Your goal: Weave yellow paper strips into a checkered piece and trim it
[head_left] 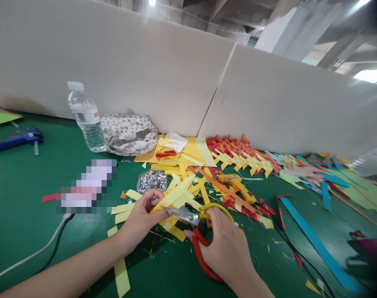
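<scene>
A green counter (27, 198) carries a water bottle (86, 118), a patterned cloth pouch (129, 133), a blue glue gun (16, 140), a dish of googly eyes (151, 181), yellow paper strips (179, 194), woven paper pieces (241, 155) and a blue strip (315, 244)

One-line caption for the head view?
Right hand cuts with red-handled scissors yellow woven paper strips held by left hand.

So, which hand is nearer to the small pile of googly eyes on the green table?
Left. The left hand pinches the yellow strips just in front of the googly eyes. The right hand, holding the scissors, is further off to the right.
</scene>
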A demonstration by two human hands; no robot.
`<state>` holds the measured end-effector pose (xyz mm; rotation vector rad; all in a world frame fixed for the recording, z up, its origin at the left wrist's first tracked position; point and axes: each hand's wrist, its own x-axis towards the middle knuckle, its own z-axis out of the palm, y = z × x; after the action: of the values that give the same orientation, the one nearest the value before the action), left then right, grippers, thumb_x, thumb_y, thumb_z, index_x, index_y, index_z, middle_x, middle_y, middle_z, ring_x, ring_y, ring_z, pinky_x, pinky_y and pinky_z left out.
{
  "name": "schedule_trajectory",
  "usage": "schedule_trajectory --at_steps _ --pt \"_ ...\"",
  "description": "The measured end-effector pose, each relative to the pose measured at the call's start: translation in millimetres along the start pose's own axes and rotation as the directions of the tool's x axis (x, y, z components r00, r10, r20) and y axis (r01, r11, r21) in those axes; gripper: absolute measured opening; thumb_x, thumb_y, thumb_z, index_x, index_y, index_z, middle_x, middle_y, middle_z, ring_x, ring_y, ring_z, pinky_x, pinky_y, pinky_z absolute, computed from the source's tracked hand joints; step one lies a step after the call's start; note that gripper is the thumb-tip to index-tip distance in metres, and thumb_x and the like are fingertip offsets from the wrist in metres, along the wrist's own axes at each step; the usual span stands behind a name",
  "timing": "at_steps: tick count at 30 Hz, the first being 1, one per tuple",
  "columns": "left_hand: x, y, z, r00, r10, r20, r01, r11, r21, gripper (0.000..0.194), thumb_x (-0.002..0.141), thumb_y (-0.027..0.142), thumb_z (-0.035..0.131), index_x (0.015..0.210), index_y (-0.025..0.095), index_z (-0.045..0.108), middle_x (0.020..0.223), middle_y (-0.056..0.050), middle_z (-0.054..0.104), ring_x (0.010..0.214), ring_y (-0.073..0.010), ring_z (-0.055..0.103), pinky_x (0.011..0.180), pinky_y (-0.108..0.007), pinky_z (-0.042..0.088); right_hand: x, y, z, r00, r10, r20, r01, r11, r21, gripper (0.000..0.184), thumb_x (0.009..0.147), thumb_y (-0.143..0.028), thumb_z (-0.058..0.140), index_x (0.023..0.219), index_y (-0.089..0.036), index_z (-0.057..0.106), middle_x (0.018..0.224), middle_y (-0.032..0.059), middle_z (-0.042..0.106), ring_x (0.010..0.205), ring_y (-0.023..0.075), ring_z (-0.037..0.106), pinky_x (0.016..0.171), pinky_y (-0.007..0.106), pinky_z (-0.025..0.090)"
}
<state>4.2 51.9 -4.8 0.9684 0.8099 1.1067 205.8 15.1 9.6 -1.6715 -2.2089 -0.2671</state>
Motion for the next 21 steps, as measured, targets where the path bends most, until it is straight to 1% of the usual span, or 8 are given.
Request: schedule_trajectory --at_steps 4,8,10,16,19,21 --pt "-0.2 -0.8 0.5 0.999 -0.018 0.05 0.022 0.997 -0.073 0.027 0.069 0.014 0.067 0.075 0.021 0.042 0.07 0.007 0.064 0.064 -0.0078 0.057 0.06 -0.017 0.04 0.1 -3.1 -0.2 1.0 -0.001 0.019 0.0 1.0 0.013 0.03 0.07 -0.041 0.058 0.086 -0.021 0.042 0.073 0.0034 0.055 0.067 0.0213 0.058 0.049 0.028 0.041" --pt "-1.1 0.1 1.5 0.998 -0.043 0.051 0.048 0.994 -0.098 0.029 0.067 0.013 0.069 0.074 0.02 0.042 0.069 0.006 0.065 0.062 -0.0076 0.058 0.059 -0.017 0.04 0.3 -4.8 -0.4 1.0 -0.014 0.01 0.014 1.0 0.004 0.03 0.069 -0.039 0.058 0.086 -0.02 0.042 0.073 0.0041 0.055 0.067 0.0217 0.057 0.05 0.029 0.042" --pt "-1.2 0.4 1.2 0.997 -0.057 0.043 0.061 0.993 -0.101 0.028 0.066 0.012 0.069 0.074 0.02 0.043 0.068 0.006 0.065 0.062 -0.0077 0.058 0.059 -0.016 0.041 0.2 -4.7 -0.2 1.0 -0.013 0.027 0.013 1.0 0.006 0.03 0.069 -0.039 0.058 0.086 -0.02 0.042 0.072 0.0041 0.055 0.066 0.0216 0.057 0.05 0.029 0.042" --pt "-1.8 1.6 -0.4 0.994 -0.105 0.011 0.106 0.987 -0.125 0.023 0.066 0.016 0.071 0.079 0.02 0.053 0.074 0.006 0.065 0.065 -0.0088 0.058 0.061 -0.018 0.043 -1.3 -3.1 -0.2 0.995 0.031 0.1 -0.033 0.999 0.021 0.03 0.07 -0.045 0.057 0.08 -0.021 0.043 0.07 0.0031 0.056 0.065 0.0221 0.059 0.048 0.028 0.042" --pt "-3.4 4.1 0.9 0.994 -0.11 0.012 0.111 0.989 -0.102 0.018 0.065 0.019 0.073 0.075 0.018 0.058 0.074 0.005 0.064 0.068 -0.0086 0.057 0.064 -0.018 0.043 -1.6 -2.5 -1.2 0.995 0.045 0.092 -0.048 0.998 0.035 0.034 0.071 -0.05 0.056 0.082 -0.021 0.043 0.07 0.003 0.057 0.063 0.0214 0.059 0.048 0.028 0.042" --pt "-4.1 5.9 1.8 0.992 -0.123 0.01 0.123 0.987 -0.099 0.016 0.065 0.021 0.074 0.073 0.018 0.061 0.073 0.005 0.063 0.067 -0.0083 0.056 0.062 -0.017 0.043 -1.4 -2.2 -1.9 0.996 0.049 0.077 -0.052 0.998 0.029 0.036 0.072 -0.053 0.055 0.082 -0.021 0.044 0.068 0.0027 0.057 0.061 0.0211 0.059 0.047 0.028 0.042"
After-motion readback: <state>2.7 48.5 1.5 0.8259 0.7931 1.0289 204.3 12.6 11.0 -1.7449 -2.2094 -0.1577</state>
